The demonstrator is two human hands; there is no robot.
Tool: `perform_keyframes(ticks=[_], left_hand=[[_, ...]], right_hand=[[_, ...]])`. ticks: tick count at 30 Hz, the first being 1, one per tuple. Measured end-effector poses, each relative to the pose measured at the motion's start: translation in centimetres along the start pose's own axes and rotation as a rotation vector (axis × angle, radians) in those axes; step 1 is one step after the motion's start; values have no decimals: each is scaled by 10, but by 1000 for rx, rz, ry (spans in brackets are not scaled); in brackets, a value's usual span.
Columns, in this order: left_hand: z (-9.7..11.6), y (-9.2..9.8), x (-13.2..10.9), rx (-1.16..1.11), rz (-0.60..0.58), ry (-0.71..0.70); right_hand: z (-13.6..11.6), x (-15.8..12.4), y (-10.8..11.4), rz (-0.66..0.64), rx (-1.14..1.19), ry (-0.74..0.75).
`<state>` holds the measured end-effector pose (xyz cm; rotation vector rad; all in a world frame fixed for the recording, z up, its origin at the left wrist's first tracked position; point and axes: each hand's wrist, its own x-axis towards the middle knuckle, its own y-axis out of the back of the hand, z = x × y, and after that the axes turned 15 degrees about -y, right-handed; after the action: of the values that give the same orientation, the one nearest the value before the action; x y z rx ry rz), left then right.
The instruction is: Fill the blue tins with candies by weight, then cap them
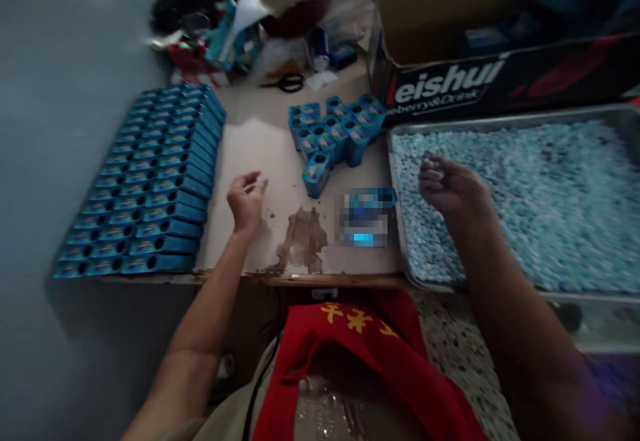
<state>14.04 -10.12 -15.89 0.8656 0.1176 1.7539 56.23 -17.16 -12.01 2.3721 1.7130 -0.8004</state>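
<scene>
My left hand (pixel 247 200) hovers over the bare tabletop (pixel 260 154), fingers loosely curled and apart, holding nothing. It is between the laid-down rows of blue boxes (pixel 145 181) on the left and a cluster of upright blue boxes (pixel 333 133). My right hand (pixel 450 184) hangs over the left end of a metal tray (pixel 400 241) filled with small pale-blue pieces (pixel 540 201). Its fingers are curled together in a pinch; what they hold, if anything, is too small and blurred to name.
A blurred-out patch (pixel 365 216) lies by the tray's left edge. A worn brown spot (pixel 303 238) marks the table's front. A printed cardboard carton (pixel 475 74) stands behind the tray. Scissors (pixel 285 82) and bags clutter the back. A red bag (pixel 360 354) sits at my lap.
</scene>
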Motion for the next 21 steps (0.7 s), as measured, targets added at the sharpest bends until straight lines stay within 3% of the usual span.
perform_keyframes(ticks=[3,7,13,19,21], left_hand=[[-22,-30,24,-5,-9,30],[-36,-52,31,68,-85,16],[-42,-51,29,144,-166,-73],[-43,-55,30,145,-198,-66],[-43,-52,30,103,-135,-64]], right_hand=[[-1,-3,-5,-8,166,-242],[-1,-2,-5,52,193,-175],[1,3,2,64,53,-87],[-11,-22,-13,-166,-237,-65],[-16,-32,-15,-198,-328,-24]])
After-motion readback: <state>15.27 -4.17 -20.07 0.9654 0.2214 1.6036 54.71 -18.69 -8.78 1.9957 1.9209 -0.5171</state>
